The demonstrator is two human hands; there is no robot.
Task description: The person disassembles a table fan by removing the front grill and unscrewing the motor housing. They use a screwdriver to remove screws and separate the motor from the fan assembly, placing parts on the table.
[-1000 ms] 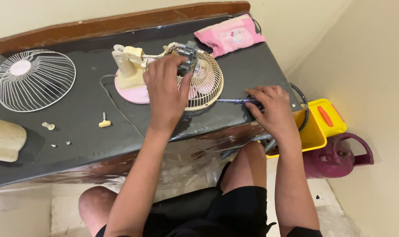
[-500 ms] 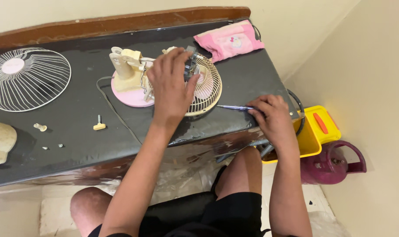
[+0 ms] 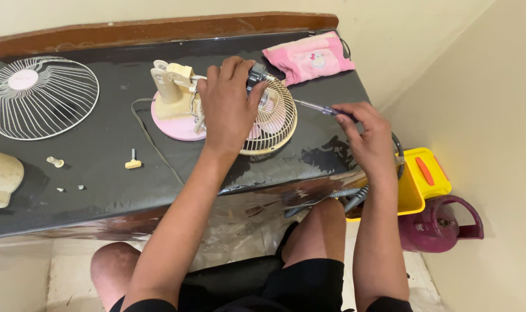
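A small cream table fan lies taken apart on a dark table [image 3: 118, 173]. Its pink round base [image 3: 170, 126] and cream neck [image 3: 171, 86] are at the left, its rear wire guard [image 3: 277, 118] at the right. My left hand [image 3: 228, 107] rests on top of the fan, fingers curled round the grey motor [image 3: 256, 74]. My right hand [image 3: 364, 136] holds a slim screwdriver [image 3: 318, 107] by its dark handle, tip pointing left toward the guard and just short of it.
The front fan guard [image 3: 37, 95] lies at the table's left. A cream part [image 3: 2, 176], a small cream knob [image 3: 133, 163] and loose screws [image 3: 56, 162] lie near the front edge. A pink pouch [image 3: 309, 58] sits at the back right. A yellow box [image 3: 422, 179] and a maroon jug [image 3: 439, 225] stand on the floor by the wall.
My right hand has lifted the screwdriver off the table's front right and brought its tip up toward the guard. My left hand stays on the motor.
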